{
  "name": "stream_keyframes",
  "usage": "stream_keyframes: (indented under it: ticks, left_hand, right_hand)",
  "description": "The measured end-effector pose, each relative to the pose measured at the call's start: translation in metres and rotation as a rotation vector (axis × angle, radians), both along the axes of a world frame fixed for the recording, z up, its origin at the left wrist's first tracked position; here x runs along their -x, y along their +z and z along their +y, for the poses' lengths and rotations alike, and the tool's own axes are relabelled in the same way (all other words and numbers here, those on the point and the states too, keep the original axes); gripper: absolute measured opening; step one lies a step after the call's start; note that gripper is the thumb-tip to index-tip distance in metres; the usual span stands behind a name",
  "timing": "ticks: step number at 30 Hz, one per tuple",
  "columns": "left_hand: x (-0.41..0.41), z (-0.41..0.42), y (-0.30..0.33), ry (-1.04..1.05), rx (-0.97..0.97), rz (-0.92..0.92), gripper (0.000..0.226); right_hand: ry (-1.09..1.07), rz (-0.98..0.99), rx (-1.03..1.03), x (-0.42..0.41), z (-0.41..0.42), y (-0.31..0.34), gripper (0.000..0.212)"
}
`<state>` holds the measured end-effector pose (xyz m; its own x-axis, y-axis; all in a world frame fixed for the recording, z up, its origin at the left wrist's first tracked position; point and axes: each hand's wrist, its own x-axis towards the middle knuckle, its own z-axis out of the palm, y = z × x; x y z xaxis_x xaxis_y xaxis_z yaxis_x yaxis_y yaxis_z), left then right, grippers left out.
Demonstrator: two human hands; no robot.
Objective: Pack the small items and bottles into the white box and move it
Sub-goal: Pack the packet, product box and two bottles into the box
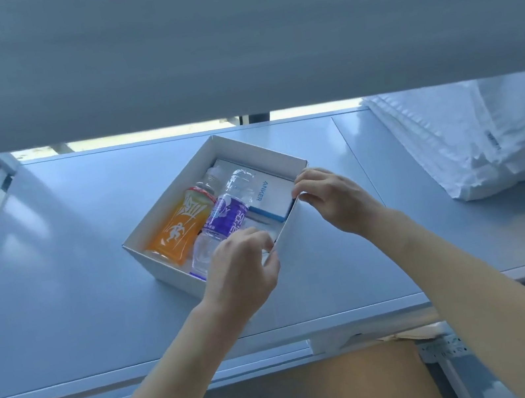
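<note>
Presently both hands pinch the white box (166, 215) by its near-right wall, left hand (243, 271) at the near corner, right hand (330, 198) at the far corner, the box resting on the table (60, 284) with an orange-labelled bottle (177, 228), a purple-labelled bottle (227, 215) and a small carton (265, 194) inside.

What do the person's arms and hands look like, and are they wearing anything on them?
Both arms are bare up to the frame edge: no sleeves show. The left hand and right hand wear no gloves, rings or watch that I can see.
</note>
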<state>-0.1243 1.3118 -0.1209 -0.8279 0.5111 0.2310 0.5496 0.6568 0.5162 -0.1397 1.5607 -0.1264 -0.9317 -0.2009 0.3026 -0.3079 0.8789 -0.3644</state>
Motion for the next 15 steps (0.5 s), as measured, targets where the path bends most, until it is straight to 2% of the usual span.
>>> stream_keyframes:
  ticks: [6,15]
  left_hand:
    - [-0.004,0.033,0.0,-0.112,-0.03,-0.022,0.002]
    - [-0.005,0.063,-0.008,-0.208,-0.053,-0.045,0.006]
  right_hand:
    - [-0.133,0.002,0.026,-0.035,0.032,-0.002,0.013]
    - [-0.281,-0.018,0.046,-0.074,0.057,-0.004,0.014]
